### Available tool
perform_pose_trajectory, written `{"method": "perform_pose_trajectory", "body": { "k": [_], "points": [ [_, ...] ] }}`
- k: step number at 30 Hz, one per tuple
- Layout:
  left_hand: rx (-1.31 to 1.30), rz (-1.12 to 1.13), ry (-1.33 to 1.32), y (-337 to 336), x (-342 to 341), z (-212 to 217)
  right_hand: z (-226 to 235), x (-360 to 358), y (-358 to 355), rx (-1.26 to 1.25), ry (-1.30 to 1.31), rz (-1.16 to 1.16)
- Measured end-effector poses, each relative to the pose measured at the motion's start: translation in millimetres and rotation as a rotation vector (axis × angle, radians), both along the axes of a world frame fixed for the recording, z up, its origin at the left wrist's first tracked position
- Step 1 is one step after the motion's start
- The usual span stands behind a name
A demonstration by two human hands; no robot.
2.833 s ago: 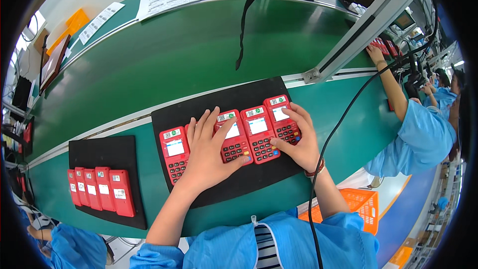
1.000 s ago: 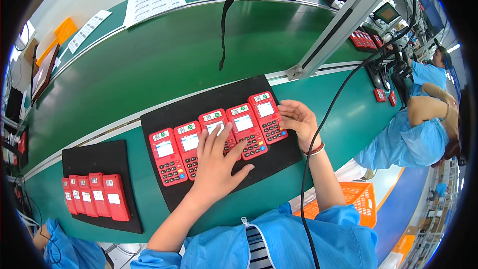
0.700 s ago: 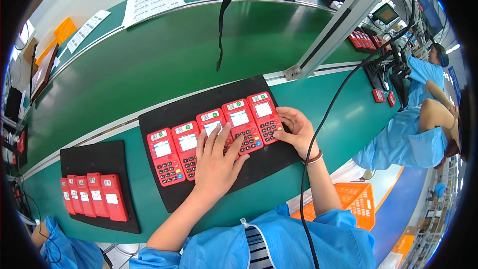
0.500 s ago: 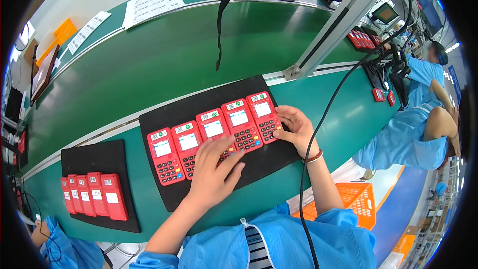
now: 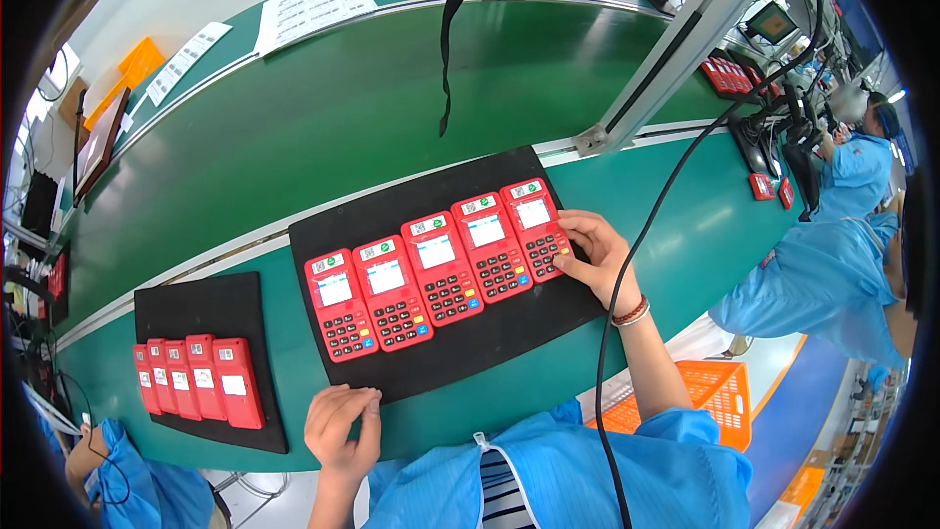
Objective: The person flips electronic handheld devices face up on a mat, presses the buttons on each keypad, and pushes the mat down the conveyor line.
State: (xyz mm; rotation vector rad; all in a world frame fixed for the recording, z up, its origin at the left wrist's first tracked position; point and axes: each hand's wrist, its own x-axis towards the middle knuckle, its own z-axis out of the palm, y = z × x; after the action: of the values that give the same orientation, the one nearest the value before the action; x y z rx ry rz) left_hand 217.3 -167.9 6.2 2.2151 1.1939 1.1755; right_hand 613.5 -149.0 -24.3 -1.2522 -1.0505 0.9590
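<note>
A row of several red card payment terminals [image 5: 447, 269] lies face up on a black mat [image 5: 490, 333], screens lit and keypads toward me. My right hand [image 5: 599, 260] grips the rightmost terminal [image 5: 535, 225], thumb at its keypad and fingers along its right side. Just off the mat's near left edge is my left hand [image 5: 343, 423], its fingers curled together near the thumb with nothing seen in them. It touches none of the terminals.
To the left, a smaller black mat [image 5: 196, 304] carries several red terminals [image 5: 235, 382] lying back side up. A black cable [image 5: 641, 235] hangs across my right wrist. Behind the bench runs a green belt [image 5: 323, 127]. An orange crate [image 5: 720, 392] stands below right; co-workers in blue sit at both sides.
My left hand has drawn back from above the middle terminals toward me, uncovering their keypads. My right hand stays at the rightmost terminal. The whole view has shifted slightly.
</note>
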Motion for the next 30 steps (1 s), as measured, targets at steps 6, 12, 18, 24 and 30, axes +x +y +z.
{"method": "perform_pose_trajectory", "body": {
  "k": [6,12,18,24,30],
  "points": [
    [-0.03,-0.097,0.032,2.0,7.1,-3.4,2.5,-2.6,-17.5,0.095,-0.309,-0.085],
    [-0.082,-0.037,0.212,-1.2,-1.4,5.2,33.2,-26.4,-85.2,0.134,-0.971,-0.032],
    [0.106,-0.081,0.301,84.3,-1.2,-8.6,12.2,-28.1,-15.8,0.225,-1.119,-0.065],
    [0.166,0.085,0.368,251.1,23.6,-32.1,-13.3,-25.3,152.7,0.312,-1.112,-0.163],
    [0.051,0.127,0.378,301.0,15.2,-17.6,-38.3,-17.7,233.2,0.277,-0.956,-0.256]
  ]
}}
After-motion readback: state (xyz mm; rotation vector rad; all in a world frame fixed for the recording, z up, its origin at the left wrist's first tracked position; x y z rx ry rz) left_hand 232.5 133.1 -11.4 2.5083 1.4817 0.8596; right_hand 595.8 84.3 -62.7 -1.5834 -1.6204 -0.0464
